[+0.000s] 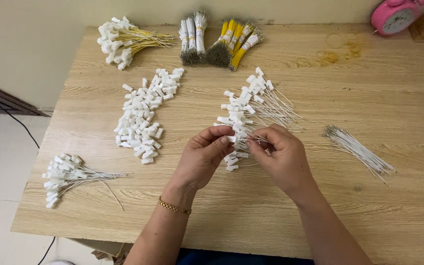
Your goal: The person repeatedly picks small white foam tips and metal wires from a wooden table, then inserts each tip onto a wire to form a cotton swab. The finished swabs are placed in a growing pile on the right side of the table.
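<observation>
Near the table's (379,216) left edge we see a bundle of white-capped wires (67,174). Our left hand (203,156) pinches a small white cap (231,139) mid-table. Our right hand (281,156) pinches a thin wire (257,141) beside it. Loose white wires (359,151) lie toward the right edge.

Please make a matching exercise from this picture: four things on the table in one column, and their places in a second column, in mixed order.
Things:
1. pink clock
2. loose white wires
3. pile of white plugs
4. yellow wire bundles

Places:
A. far edge of the wooden table, near the middle
B. far right corner
C. right of the right hand
D. beyond the left hand, to its left

Pairs: 1-B, 2-C, 3-D, 4-A
</observation>
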